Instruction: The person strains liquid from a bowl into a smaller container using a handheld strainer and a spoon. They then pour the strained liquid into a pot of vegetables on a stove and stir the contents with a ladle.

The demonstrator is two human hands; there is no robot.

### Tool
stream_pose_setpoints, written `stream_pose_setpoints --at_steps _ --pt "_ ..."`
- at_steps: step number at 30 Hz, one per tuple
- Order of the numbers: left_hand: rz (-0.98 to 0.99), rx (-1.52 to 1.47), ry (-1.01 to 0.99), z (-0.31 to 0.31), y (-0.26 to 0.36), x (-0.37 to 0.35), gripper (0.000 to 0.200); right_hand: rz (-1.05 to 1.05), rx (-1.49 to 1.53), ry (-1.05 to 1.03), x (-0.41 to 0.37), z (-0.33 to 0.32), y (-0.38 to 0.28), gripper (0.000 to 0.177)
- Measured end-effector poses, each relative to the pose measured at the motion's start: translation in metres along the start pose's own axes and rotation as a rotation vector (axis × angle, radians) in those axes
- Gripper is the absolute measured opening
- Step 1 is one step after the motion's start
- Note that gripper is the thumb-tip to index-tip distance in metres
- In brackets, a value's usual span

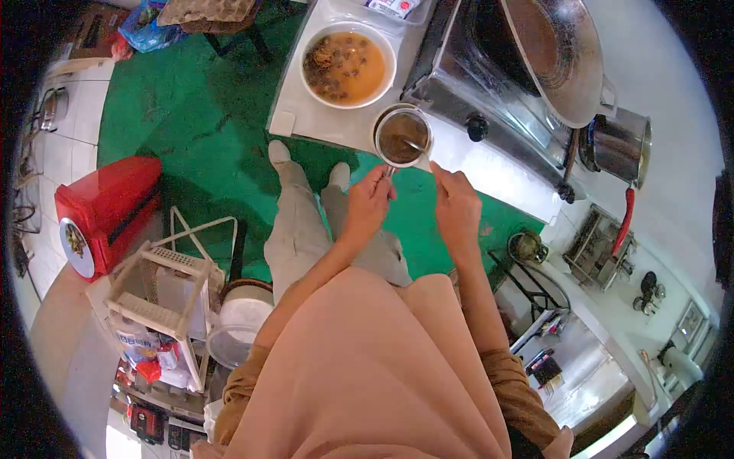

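Observation:
My left hand [369, 200] is closed around the short handle of a small round strainer [399, 147], which looks to be resting over a cup or bowl at the counter's front edge. Brown, wet-looking matter lies inside it. In my right hand [459, 205] is a spoon [414, 144], its tip dipping into the strainer. Just beyond stands a white bowl [391, 73] of orange-brown liquid, with dark bits and a yellowish clump floating in it. What lies beneath the strainer is mostly hidden.
A metal stove [489, 115] with a large wok [562, 61] adjoins the counter [287, 96] on the right, near a steel pot [621, 145] with a red handle. On the left are a red bin [115, 206] and a beige rack [164, 294]. The floor [176, 99] is green.

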State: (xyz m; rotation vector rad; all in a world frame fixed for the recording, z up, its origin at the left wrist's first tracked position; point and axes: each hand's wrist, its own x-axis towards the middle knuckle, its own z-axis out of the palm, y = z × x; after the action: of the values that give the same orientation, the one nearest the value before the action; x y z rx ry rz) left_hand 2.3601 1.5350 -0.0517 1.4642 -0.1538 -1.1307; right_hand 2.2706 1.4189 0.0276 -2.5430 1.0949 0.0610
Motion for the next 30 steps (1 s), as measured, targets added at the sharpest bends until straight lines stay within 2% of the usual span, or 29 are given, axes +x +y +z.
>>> stream_pose_setpoints --at_steps 2,8,14,17,24,27,30 --pt "0.026 0.063 -0.02 -0.002 0.003 0.0 0.022 -0.042 0.028 0.083 0.004 0.004 0.0 0.024" --pt "-0.003 0.101 -0.02 -0.001 0.005 0.0 0.022 -0.021 0.115 -0.005 0.001 0.002 -0.006 0.024" --pt "-0.029 0.064 -0.022 -0.001 0.0 0.002 0.022 -0.008 0.002 -0.02 0.002 -0.003 0.0 0.025" --pt "-0.01 0.064 -0.016 -0.001 0.0 0.001 0.021 -0.02 0.009 0.03 0.005 0.004 0.0 0.026" --pt "-0.007 0.038 0.005 -0.001 -0.002 0.001 0.021 -0.018 0.1 -0.022 0.001 -0.002 -0.008 0.027" --pt "-0.025 0.002 -0.003 -0.001 -0.002 0.001 0.021 -0.002 -0.002 -0.057 0.002 -0.005 -0.001 0.026" --pt "-0.019 0.048 -0.021 -0.002 0.0 0.001 0.022 -0.015 -0.017 0.0 0.008 -0.002 0.0 0.025"
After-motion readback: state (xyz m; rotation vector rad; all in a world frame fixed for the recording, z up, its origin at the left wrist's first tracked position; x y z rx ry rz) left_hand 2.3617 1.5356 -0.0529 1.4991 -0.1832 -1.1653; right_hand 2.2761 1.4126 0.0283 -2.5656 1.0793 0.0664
